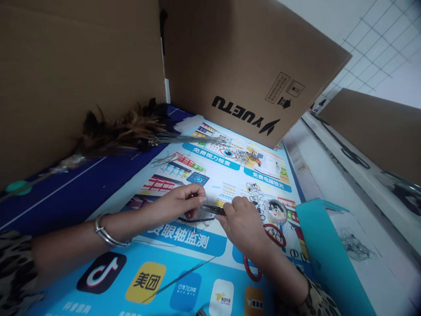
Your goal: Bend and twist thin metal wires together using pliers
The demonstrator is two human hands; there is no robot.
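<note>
Printed blue sheeting (130, 263) covers our tabletop, with big cardboard panels (210, 52) standing along the back and left. Right in the middle of it we've got a thin wire piece (197, 220), sort of a dark curve with fine strands, just under our left hand (189, 199). Left thumb and fingertip are pinched together on it, though it's too blurry to tell exactly where they grip. Our right hand (243, 221) has its fingers wrapped round a dark-tipped tool (213, 209), whose tip points left and meets the pinch. Red loops (275, 235) show on both sides of that hand; we can't tell if they're its handles.

Further out, there's tangled wire (254, 188) behind the right hand, plus a round cartoon-face disc (276, 212) just beside the upper loop. Nearer us, dark rods (179, 281) lie slantwise over the printed logos. Over to the right sits a teal box (324, 245). Far left, brown feathers (128, 127) lie along the cardboard, with a bundle of straight wires (194, 139) near them.
</note>
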